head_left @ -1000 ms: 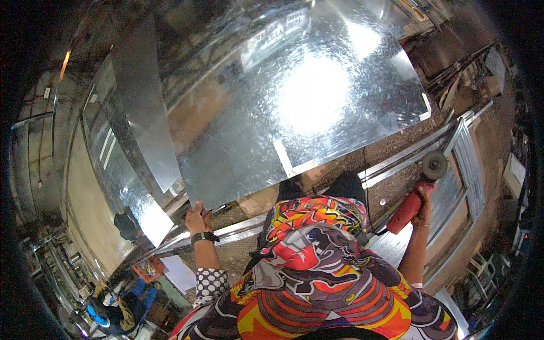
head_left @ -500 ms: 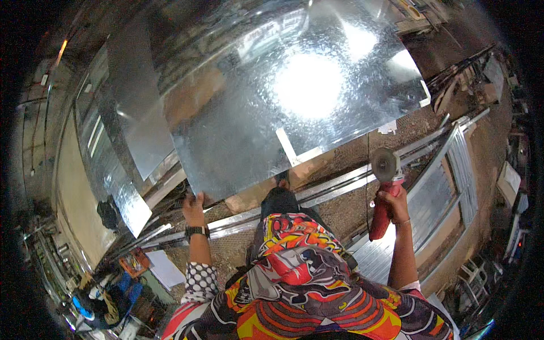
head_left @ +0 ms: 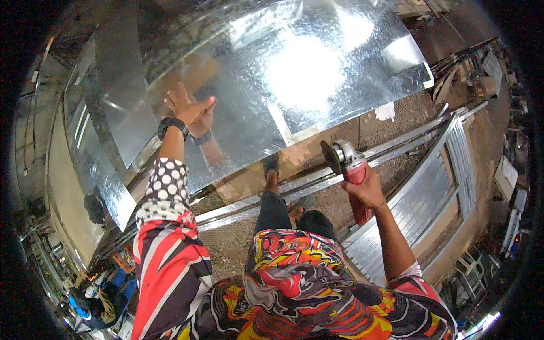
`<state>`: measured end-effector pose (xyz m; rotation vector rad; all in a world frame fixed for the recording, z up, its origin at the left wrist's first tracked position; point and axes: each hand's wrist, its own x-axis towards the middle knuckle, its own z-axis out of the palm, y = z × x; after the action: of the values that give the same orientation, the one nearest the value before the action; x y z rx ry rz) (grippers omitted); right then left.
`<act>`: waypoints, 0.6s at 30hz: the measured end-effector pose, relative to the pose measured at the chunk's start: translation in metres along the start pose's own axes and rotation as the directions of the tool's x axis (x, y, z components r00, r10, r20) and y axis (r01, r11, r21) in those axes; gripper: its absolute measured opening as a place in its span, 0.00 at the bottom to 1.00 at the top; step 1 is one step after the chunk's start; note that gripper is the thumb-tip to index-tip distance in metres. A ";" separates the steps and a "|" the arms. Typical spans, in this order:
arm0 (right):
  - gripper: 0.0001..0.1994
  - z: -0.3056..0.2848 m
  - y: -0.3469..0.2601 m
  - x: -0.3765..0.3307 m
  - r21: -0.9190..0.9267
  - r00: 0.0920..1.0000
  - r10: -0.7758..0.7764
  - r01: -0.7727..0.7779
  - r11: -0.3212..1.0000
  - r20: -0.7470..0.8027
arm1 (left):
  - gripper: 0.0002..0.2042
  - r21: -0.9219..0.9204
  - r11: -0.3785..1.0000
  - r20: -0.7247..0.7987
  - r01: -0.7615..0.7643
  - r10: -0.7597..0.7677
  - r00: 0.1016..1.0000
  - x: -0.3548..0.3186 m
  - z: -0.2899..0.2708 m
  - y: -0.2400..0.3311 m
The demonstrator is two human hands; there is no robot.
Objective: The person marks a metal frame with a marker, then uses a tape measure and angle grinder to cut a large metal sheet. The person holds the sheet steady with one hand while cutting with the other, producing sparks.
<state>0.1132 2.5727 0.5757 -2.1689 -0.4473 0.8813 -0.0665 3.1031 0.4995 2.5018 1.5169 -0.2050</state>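
A large shiny galvanised metal sheet (head_left: 317, 73) lies on the ground in front of me, with a notch cut into its near edge. My left hand (head_left: 186, 106) is spread open and rests flat on the sheet's left part, a black watch on the wrist; its reflection shows beneath it. My right hand (head_left: 367, 190) grips the red body of an angle grinder (head_left: 347, 164), whose dark disc hangs above the ground just off the sheet's near edge. My foot stands at the sheet's near edge.
Long metal profiles (head_left: 317, 184) run across the ground under me. Corrugated metal panels (head_left: 430, 187) lie to the right. A second bent sheet (head_left: 107, 141) lies at the left. Wood scraps and clutter sit at the far right, more items at the lower left.
My left hand has risen from the sheet's near edge and now presses flat on the sheet. The right hand has brought the grinder left, closer to the sheet's edge. My view has moved forward.
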 end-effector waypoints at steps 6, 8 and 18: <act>0.27 0.028 -0.016 -0.008 -0.017 1.000 -0.011 0.011 1.000 -0.010 | 0.72 -0.004 0.994 0.024 -0.112 0.112 0.993 0.018 0.025 -0.017; 0.28 0.035 -0.018 -0.011 0.058 0.998 0.043 -0.045 0.997 0.039 | 0.73 0.005 0.985 -0.081 -0.170 0.170 0.982 0.025 0.032 -0.019; 0.32 0.054 -0.023 -0.008 -0.005 0.998 -0.052 0.053 0.999 0.042 | 0.64 0.134 0.987 -0.067 -0.084 0.094 0.993 0.020 0.026 -0.015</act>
<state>0.0684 2.6103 0.5701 -2.1382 -0.5260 0.8987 -0.0711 3.1201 0.4681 2.7007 1.4584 -0.2075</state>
